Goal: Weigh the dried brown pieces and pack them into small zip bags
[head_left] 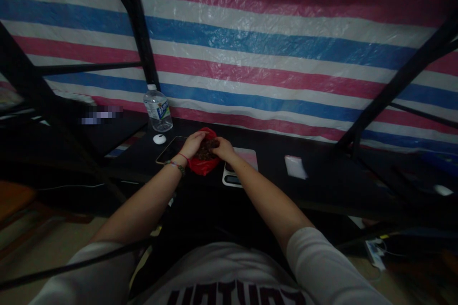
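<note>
Bag of red plastic, filled with dark pieces, is rested on the desk, its mouth gripped on either side by the left hand and right hand. Just right of the bag a white scale is seen; just left, a tablet. Spreading the mouth is judged the step in hand; any next move calls for level rims.

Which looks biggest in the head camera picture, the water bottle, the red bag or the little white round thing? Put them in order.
1. red bag and water bottle: about the same, too close to rank.
2. little white round thing: clearly smallest.
</note>
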The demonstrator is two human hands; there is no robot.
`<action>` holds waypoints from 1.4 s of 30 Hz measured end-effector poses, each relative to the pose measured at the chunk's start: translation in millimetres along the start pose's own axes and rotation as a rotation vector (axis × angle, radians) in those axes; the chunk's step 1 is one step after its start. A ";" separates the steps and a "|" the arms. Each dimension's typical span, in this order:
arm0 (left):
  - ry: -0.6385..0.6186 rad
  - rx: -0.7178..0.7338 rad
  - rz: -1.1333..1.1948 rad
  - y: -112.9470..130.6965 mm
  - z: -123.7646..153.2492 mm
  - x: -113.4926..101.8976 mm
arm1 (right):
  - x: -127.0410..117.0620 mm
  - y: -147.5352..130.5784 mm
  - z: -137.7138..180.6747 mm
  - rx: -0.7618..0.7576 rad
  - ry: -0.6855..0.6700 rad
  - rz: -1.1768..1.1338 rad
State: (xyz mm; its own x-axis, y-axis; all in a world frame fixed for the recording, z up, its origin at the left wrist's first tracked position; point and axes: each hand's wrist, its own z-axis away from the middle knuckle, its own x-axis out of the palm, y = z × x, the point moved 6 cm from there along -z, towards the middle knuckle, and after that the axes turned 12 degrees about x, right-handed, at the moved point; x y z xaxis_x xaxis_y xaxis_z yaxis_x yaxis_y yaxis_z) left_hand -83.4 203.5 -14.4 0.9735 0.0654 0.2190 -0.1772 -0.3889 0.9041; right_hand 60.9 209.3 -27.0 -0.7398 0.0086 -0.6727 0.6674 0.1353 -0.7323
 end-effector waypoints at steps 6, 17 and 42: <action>-0.017 -0.020 0.058 -2.0 7.6 -2.6 | 5.3 -1.7 0.1 -0.058 -0.023 -0.056; -0.312 0.117 -0.402 3.3 15.4 9.6 | 3.4 -8.8 8.7 -0.097 -0.015 -0.085; -0.846 0.125 -1.421 19.1 18.4 13.6 | -104.7 101.7 53.7 0.183 0.279 0.182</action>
State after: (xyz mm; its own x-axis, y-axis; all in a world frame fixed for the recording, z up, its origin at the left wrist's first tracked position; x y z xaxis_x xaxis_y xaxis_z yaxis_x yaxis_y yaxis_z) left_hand -70.8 180.0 -0.9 0.1422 -0.0594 -0.9881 0.8350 -0.5289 0.1520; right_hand 210.8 169.0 -36.7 -0.5856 0.2887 -0.7574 0.7755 -0.0724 -0.6271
